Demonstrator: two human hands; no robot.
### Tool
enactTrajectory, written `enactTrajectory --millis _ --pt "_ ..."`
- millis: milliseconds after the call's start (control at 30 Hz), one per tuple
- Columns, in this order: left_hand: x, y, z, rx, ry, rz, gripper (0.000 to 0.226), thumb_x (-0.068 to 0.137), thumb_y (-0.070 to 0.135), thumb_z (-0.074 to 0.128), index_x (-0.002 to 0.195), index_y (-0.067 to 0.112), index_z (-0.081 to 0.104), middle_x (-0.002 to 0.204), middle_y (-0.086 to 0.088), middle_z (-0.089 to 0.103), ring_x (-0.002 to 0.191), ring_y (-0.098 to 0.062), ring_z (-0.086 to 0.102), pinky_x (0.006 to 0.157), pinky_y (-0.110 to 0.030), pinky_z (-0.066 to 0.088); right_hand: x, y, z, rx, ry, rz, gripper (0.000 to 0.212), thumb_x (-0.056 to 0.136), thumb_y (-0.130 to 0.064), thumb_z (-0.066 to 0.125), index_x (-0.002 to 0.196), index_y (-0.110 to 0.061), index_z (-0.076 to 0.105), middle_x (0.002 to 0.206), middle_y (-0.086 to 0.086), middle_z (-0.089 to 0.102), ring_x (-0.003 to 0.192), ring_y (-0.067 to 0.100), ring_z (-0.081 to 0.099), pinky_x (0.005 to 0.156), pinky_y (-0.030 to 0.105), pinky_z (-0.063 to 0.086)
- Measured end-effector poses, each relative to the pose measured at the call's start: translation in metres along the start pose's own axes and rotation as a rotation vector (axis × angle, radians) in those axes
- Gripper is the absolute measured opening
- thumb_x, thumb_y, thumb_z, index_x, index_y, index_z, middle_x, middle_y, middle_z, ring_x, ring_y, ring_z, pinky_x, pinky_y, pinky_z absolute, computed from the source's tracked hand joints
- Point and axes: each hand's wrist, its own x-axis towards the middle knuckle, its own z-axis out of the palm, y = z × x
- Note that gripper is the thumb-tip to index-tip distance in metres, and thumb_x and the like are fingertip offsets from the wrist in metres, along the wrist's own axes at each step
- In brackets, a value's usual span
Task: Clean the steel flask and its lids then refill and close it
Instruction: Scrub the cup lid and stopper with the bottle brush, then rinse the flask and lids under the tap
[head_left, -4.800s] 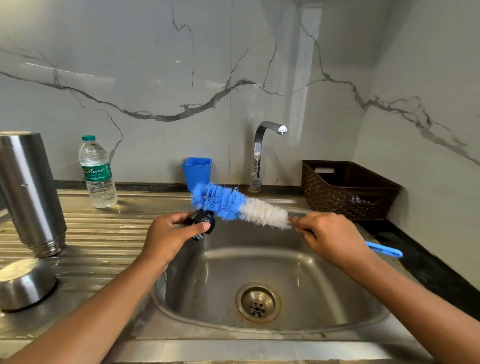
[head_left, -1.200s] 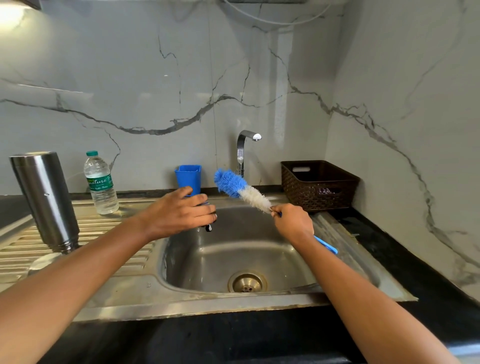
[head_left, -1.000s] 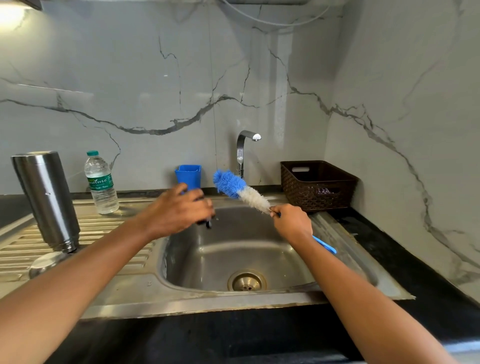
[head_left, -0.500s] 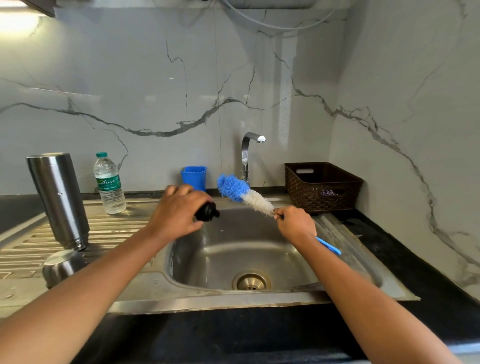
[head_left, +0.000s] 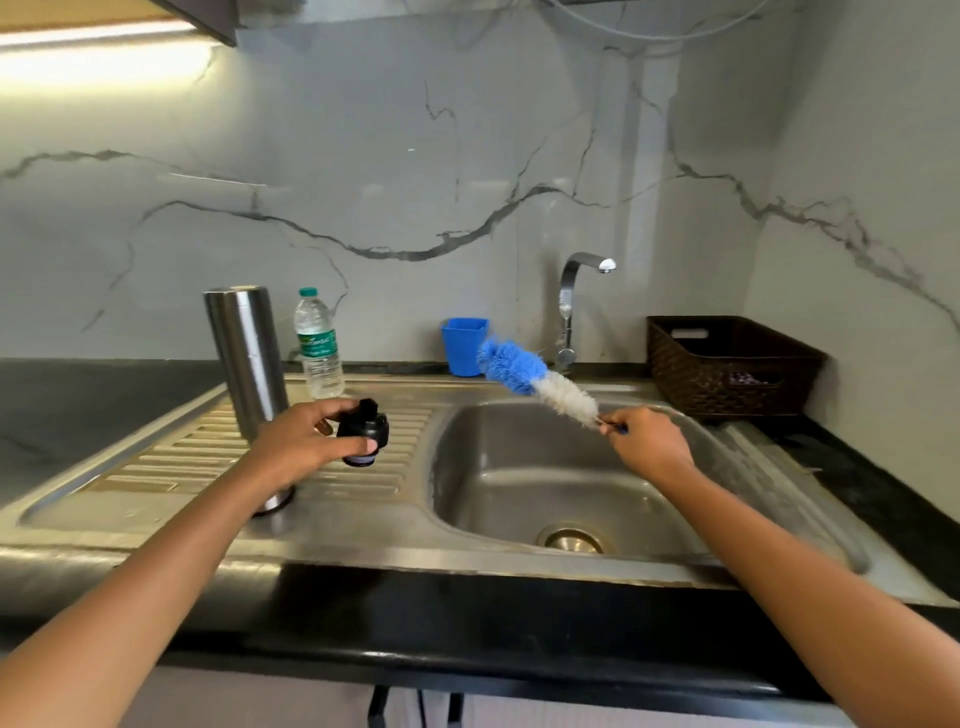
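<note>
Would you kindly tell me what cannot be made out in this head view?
Head view:
steel flask: lower part behind the left hand holding the black lid.
brush: handle mostly hidden by the right hand.
basket: contents dim, too small.
water bottle: label print too small.

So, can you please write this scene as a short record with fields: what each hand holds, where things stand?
left hand: grips small black plastic lid above ribbed steel drainboard
right hand: grips blue-and-white bristle bottle brush over steel sink basin
tall steel flask: stands on drainboard, behind left hand
at the back: clear plastic water bottle, blue plastic cup, chrome tap
right counter: dark brown woven basket
</note>
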Motion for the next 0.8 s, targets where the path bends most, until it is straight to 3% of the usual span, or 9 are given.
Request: enactTrajectory --millis 100,167,233,300,467,600,667,733,800 --pt "-0.012 -0.019 -0.017 0.193 0.026 -0.015 0.078 0.044 0.072 0.069 0.115 0.039 0.06 0.114 0.008 0.066 0.112 -0.018 0.057 0.108 -0.041 0.032 -0.003 -0.006 0.006 -0.015 -0.011 -0.009 0.028 0.096 -0.026 0.05 0.12 -0.024 0.064 0.105 0.005 0.068 0.085 0.022 0.061 0.069 0.027 0.043" --pt "-0.018 -0.022 -0.022 0.289 -0.01 -0.006 0.072 0.045 0.072 0.067 0.109 0.041 0.057 0.115 0.009 0.065 0.117 -0.018 0.055 0.113 -0.04 0.021 -0.007 -0.008 0.009 -0.044 -0.024 -0.021 0.029 0.096 -0.024 0.049 0.122 -0.024 0.063 0.106 0.005 0.068 0.076 0.018 0.055 0.067 0.025 0.039" --pt "-0.022 -0.022 -0.024 0.429 -0.065 0.022 0.06 0.053 0.067 0.067 0.106 0.042 0.053 0.114 0.01 0.063 0.122 -0.015 0.05 0.113 -0.036 0.006 -0.009 -0.009 0.008 -0.059 -0.03 -0.034 0.029 0.097 -0.023 0.049 0.123 -0.024 0.063 0.106 0.005 0.068 0.074 0.016 0.051 0.066 0.024 0.038" --pt "-0.025 -0.021 -0.025 0.544 -0.131 0.052 0.065 0.05 0.071 0.058 0.108 0.042 0.053 0.107 0.013 0.061 0.123 -0.013 0.046 0.113 -0.036 -0.004 -0.011 -0.009 0.007 -0.068 -0.033 -0.042 0.029 0.097 -0.023 0.048 0.123 -0.024 0.063 0.105 0.005 0.068 0.073 0.015 0.051 0.065 0.024 0.038" --pt "-0.016 -0.025 -0.026 0.692 -0.195 0.077 0.07 0.062 0.075 0.059 0.122 0.04 0.052 0.125 0.003 0.058 0.133 -0.017 0.037 0.115 -0.044 -0.011 -0.009 -0.006 0.007 -0.077 -0.039 -0.043 0.03 0.097 -0.025 0.047 0.123 -0.025 0.062 0.1 0.003 0.068 0.073 0.015 0.055 0.062 0.024 0.039" --pt "-0.011 -0.018 -0.028 0.691 -0.292 0.079 0.129 0.029 0.104 0.028 0.139 0.038 0.04 0.142 0.002 0.047 0.139 -0.021 0.03 0.115 -0.049 -0.006 -0.005 -0.007 0.005 -0.095 -0.028 -0.059 0.03 0.097 -0.026 0.049 0.123 -0.026 0.062 0.103 0.004 0.069 0.079 0.019 0.059 0.065 0.026 0.042" --pt "-0.013 -0.001 -0.019 0.511 -0.092 0.142 0.117 0.045 0.098 0.039 0.143 0.033 0.037 0.148 0.0 0.04 0.14 -0.023 0.029 0.117 -0.05 0.004 -0.002 -0.01 -0.004 -0.139 0.029 -0.085 0.028 0.096 -0.028 0.05 0.12 -0.025 0.064 0.103 0.007 0.069 0.085 0.025 0.062 0.066 0.028 0.044" --pt "-0.01 0.018 -0.001 0.232 0.163 0.208 0.084 0.068 0.073 0.052 0.139 0.029 0.043 0.145 -0.003 0.044 0.136 -0.025 0.035 0.114 -0.047 0.022 0.003 -0.017 -0.019 -0.186 0.139 -0.119 0.026 0.095 -0.029 0.051 0.115 -0.023 0.065 0.1 0.01 0.069 0.087 0.03 0.063 0.067 0.031 0.044" --pt "-0.001 0.035 0.021 0.17 0.26 0.257 0.062 0.082 0.058 0.054 0.137 0.029 0.047 0.141 -0.005 0.047 0.132 -0.024 0.04 0.107 -0.044 0.034 0.01 -0.029 -0.036 -0.253 0.236 -0.153 0.023 0.095 -0.029 0.049 0.11 -0.02 0.064 0.098 0.013 0.068 0.087 0.036 0.062 0.067 0.033 0.044"
